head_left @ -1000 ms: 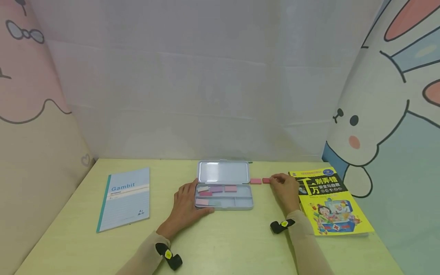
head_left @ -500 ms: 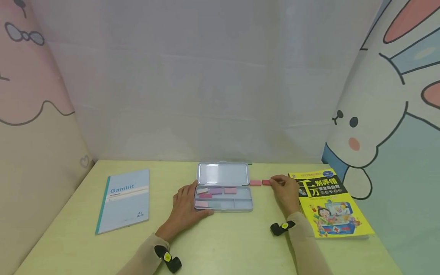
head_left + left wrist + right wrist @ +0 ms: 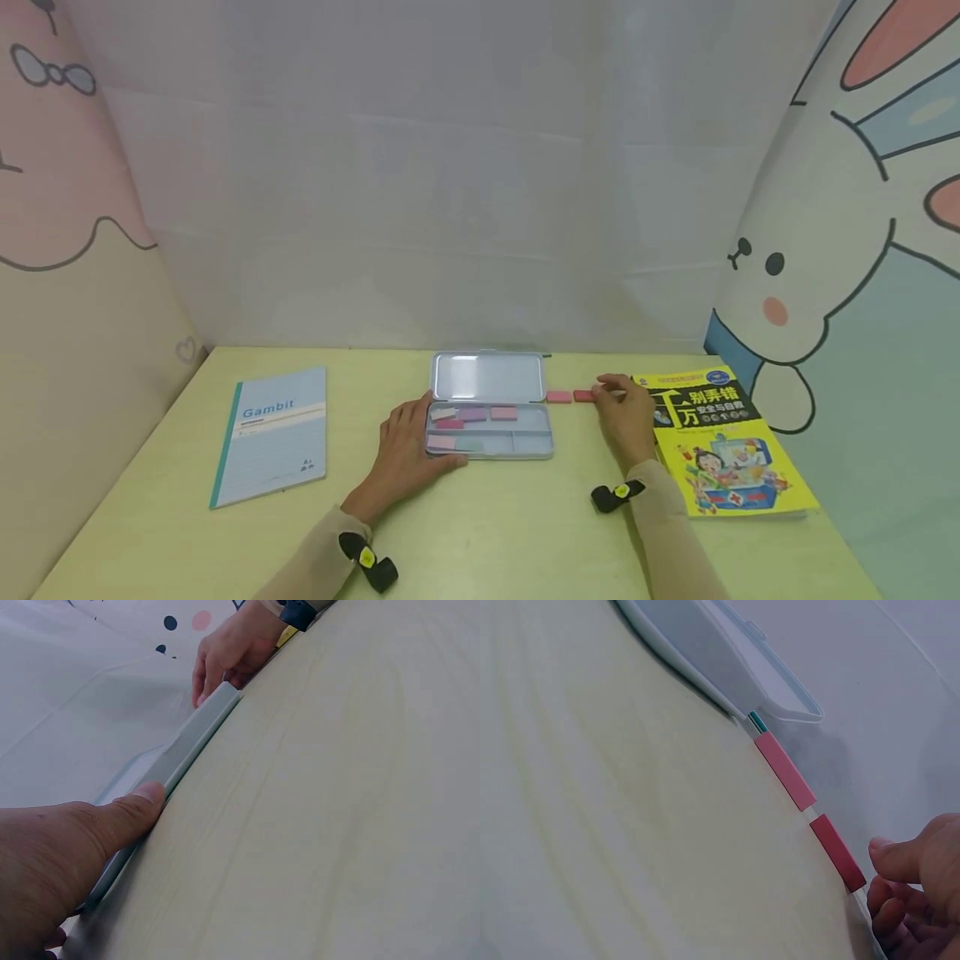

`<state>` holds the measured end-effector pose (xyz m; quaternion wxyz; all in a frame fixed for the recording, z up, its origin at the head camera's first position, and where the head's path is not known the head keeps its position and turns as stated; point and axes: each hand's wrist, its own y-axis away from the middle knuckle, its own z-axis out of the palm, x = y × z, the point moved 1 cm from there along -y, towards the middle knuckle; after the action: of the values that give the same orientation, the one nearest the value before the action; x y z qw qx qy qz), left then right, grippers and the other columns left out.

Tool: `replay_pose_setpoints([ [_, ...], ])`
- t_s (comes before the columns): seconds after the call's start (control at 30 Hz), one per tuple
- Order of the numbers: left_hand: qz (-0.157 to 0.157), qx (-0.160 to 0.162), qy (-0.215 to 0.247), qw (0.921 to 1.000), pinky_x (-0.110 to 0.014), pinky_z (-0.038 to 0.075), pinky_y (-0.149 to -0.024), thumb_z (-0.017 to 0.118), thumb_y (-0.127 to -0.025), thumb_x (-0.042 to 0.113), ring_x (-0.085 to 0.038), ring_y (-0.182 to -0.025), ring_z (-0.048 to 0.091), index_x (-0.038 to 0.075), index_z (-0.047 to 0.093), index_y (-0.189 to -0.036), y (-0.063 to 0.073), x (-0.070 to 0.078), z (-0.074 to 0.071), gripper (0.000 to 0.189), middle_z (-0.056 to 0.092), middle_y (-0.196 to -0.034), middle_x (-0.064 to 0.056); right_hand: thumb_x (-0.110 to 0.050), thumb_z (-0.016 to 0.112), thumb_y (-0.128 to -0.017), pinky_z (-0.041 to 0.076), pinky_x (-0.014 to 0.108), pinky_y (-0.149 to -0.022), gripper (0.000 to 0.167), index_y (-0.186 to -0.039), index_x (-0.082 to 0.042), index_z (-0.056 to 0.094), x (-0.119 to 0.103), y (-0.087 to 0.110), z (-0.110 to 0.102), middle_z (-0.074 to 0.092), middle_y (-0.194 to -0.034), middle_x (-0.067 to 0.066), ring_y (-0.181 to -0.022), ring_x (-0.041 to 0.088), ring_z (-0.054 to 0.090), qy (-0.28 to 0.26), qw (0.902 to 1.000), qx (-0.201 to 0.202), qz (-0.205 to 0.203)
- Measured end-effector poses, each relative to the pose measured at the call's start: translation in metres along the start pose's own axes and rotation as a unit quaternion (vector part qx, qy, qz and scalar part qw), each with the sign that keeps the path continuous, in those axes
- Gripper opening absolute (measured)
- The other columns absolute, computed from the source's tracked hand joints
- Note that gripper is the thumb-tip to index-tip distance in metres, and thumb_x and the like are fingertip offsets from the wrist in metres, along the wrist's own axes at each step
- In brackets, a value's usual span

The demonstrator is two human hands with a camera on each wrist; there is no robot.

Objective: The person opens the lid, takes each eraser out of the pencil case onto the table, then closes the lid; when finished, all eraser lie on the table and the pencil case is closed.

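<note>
An open pale-blue pencil case [image 3: 532, 419] lies on the table, lid tipped back. My left hand [image 3: 407, 446] grips its left end; the thumb [image 3: 142, 799] lies along the front side in the left wrist view, other fingers mostly hidden. Several small pink, purple and white blocks, including a purple one [image 3: 472, 414], lie inside. To the right of the case sit a pink block [image 3: 558, 397] and a red block [image 3: 582, 396] in a row, a small gap between them. My right hand [image 3: 628, 417] is beside the red block's right end, thumb and fingers apart, pinching nothing visible.
A blue notebook [image 3: 273, 437] lies at the left of the table. A yellow book [image 3: 731, 450] is at the right, just past my right hand. Behind the case rises a white cloth backdrop [image 3: 450, 208]. A small teal piece [image 3: 757, 721] shows near the case.
My right hand has drawn slightly right, off the red block's end, and its fingers now stand a little apart from it. The left hand and the case stay in place.
</note>
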<state>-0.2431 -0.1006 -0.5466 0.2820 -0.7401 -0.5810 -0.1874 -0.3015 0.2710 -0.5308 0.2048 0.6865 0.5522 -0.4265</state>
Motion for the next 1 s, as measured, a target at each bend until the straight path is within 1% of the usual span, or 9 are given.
replay_pose_setpoints([
  [0.13,0.000,-0.001,0.002,1.0000,-0.066,0.033,-0.119,0.091,-0.078,0.055,-0.044,-0.146,0.041,0.004,0.032,-0.167,0.000,0.001,0.000,0.118,0.052,-0.155,-0.021,-0.028,0.070,-0.105,0.048,0.029,-0.088,0.032,-0.132,-0.013,0.074,-0.004,-0.001,-0.001,0.074,-0.120,0.011,-0.104,0.024,0.064,-0.022,0.9997,0.012,-0.001],
  [0.23,-0.001,0.001,0.004,1.0000,-0.066,0.032,-0.119,0.091,-0.078,0.055,-0.044,-0.146,0.041,0.004,0.032,-0.167,0.000,0.001,0.000,0.118,0.052,-0.155,-0.021,-0.028,0.070,-0.105,0.048,0.023,-0.091,0.033,-0.134,-0.012,0.073,-0.011,-0.001,-0.002,0.075,-0.121,0.013,-0.108,0.029,0.068,-0.031,0.9991,0.016,-0.024],
  [0.3,0.000,0.002,0.001,1.0000,-0.066,0.032,-0.119,0.091,-0.078,0.055,-0.044,-0.146,0.041,0.004,0.032,-0.166,0.000,0.001,0.000,0.118,0.052,-0.155,-0.021,-0.026,0.071,-0.105,0.048,0.015,-0.088,0.033,-0.133,-0.010,0.073,-0.016,-0.001,-0.002,0.076,-0.120,0.016,-0.108,0.032,0.071,-0.032,0.9983,0.020,-0.044],
  [0.4,0.000,0.004,-0.005,1.0000,-0.066,0.033,-0.119,0.091,-0.078,0.055,-0.044,-0.146,0.042,0.003,0.033,-0.166,0.000,0.000,0.000,0.118,0.053,-0.155,-0.021,-0.023,0.071,-0.104,0.046,0.005,-0.084,0.032,-0.133,-0.010,0.073,-0.027,0.000,-0.002,0.077,-0.119,0.016,-0.107,0.030,0.073,-0.040,0.9967,0.023,-0.067],
  [0.5,-0.001,0.005,-0.007,1.0000,-0.066,0.034,-0.119,0.092,-0.078,0.054,-0.045,-0.146,0.042,0.003,0.033,-0.166,0.000,0.000,-0.001,0.118,0.053,-0.155,-0.021,-0.021,0.072,-0.103,0.046,0.002,-0.081,0.031,-0.132,-0.010,0.073,-0.039,0.002,-0.003,0.078,-0.117,0.015,-0.101,0.021,0.071,-0.060,0.9943,0.022,-0.085],
  [0.63,-0.001,0.004,-0.007,1.0000,-0.066,0.034,-0.119,0.092,-0.078,0.054,-0.044,-0.146,0.042,0.003,0.033,-0.166,0.000,0.000,-0.001,0.118,0.053,-0.154,-0.021,-0.017,0.073,-0.102,0.052,0.007,-0.078,0.032,-0.132,-0.008,0.072,-0.058,0.008,-0.002,0.078,-0.116,0.017,-0.092,0.005,0.069,-0.093,0.9899,-0.005,-0.107],
  [0.73,0.000,0.003,-0.008,1.0000,-0.065,0.034,-0.119,0.091,-0.078,0.055,-0.044,-0.146,0.042,0.004,0.032,-0.166,-0.001,0.000,-0.001,0.118,0.053,-0.154,-0.021,-0.016,0.073,-0.101,0.056,0.012,-0.075,0.035,-0.136,-0.011,0.069,-0.070,0.014,0.000,0.078,-0.116,0.017,-0.088,0.000,0.069,-0.102,0.9875,-0.035,-0.115],
  [0.87,-0.001,0.001,-0.008,1.0000,-0.065,0.034,-0.118,0.091,-0.078,0.055,-0.044,-0.146,0.042,0.004,0.032,-0.166,0.000,0.001,-0.001,0.118,0.053,-0.155,-0.021,-0.015,0.073,-0.101,0.057,0.017,-0.079,0.039,-0.139,-0.015,0.066,-0.085,0.023,0.007,0.080,-0.115,0.015,-0.090,0.010,0.073,-0.094,0.9845,-0.066,-0.133],
  [1.0,-0.003,-0.002,-0.006,1.0000,-0.066,0.033,-0.119,0.092,-0.078,0.054,-0.044,-0.147,0.042,0.004,0.032,-0.166,0.000,0.002,-0.001,0.118,0.053,-0.155,-0.021,-0.010,0.073,-0.101,0.064,0.026,-0.079,0.040,-0.140,-0.016,0.065,-0.099,0.034,0.013,0.080,-0.113,0.015,-0.091,0.026,0.077,-0.118,0.9772,-0.098,-0.147],
])
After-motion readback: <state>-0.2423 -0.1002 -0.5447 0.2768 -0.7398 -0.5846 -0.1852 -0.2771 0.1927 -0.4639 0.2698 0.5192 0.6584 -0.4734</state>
